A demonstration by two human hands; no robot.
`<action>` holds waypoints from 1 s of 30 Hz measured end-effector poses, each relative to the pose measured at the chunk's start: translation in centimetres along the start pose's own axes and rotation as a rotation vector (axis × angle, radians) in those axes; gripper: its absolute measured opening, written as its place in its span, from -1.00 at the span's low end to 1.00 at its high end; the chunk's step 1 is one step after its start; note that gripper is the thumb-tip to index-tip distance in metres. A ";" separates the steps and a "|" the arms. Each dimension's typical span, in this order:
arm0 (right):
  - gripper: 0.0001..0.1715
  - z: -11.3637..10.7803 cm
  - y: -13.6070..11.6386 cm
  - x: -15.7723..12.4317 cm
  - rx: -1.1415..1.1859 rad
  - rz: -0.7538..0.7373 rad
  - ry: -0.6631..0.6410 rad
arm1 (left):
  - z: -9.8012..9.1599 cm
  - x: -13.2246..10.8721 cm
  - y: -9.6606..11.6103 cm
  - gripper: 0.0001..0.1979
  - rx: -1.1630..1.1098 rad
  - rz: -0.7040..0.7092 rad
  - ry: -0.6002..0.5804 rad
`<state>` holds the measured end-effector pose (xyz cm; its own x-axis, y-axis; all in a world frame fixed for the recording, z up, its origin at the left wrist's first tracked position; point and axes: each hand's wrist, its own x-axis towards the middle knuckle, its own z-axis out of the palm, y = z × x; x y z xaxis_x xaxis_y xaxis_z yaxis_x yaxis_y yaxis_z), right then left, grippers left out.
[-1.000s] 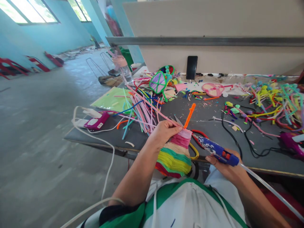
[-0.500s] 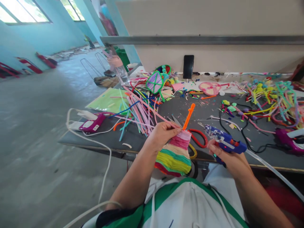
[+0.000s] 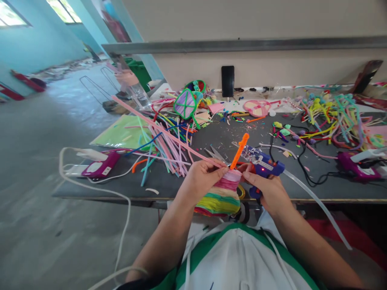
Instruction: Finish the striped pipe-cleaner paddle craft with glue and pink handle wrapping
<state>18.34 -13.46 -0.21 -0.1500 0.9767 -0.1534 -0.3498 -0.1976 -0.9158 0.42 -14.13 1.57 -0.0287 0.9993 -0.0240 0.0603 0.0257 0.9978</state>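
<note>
Near the table's front edge hangs a striped fuzzy piece [image 3: 222,198] in pink, cream, green, yellow and red. An orange stem [image 3: 240,151] sticks up from its top. My left hand [image 3: 203,179] pinches the top left corner together with a long pink pipe cleaner [image 3: 157,128], which runs up to the left. My right hand [image 3: 267,186] holds a blue glue gun [image 3: 266,164] with a lit red light, its nozzle pointing left. The thumb and a fingertip of that hand touch the piece's top right corner. Scissors [image 3: 215,153] lie behind, partly hidden.
Loose pipe cleaners [image 3: 165,151] and a green plastic packet [image 3: 123,131] lie at the left. Purple power sockets [image 3: 104,164] stand left and right, with cables. A phone [image 3: 227,81] leans on the back wall. A tangle of coloured stems [image 3: 320,117] lies at the right.
My right hand has moved left with the glue gun, and its fingertips now meet the piece's top edge. The view has shifted slightly to the right. The pink pipe cleaner now points higher.
</note>
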 end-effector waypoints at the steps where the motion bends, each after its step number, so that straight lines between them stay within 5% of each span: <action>1: -0.77 0.0 0.1 0.0 0.002 0.004 -0.010 | 0.0 0.0 -0.1 -0.81 0.016 0.007 -0.006; 30: -0.85 0.4 0.5 0.2 -0.137 -0.049 -0.006 | -0.1 -0.5 0.0 -0.81 0.141 0.031 -0.043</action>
<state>17.78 -13.37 -0.54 -0.1411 0.9844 -0.1051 -0.2272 -0.1355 -0.9644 0.38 -14.60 1.62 0.0180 0.9998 0.0016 0.1998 -0.0052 0.9798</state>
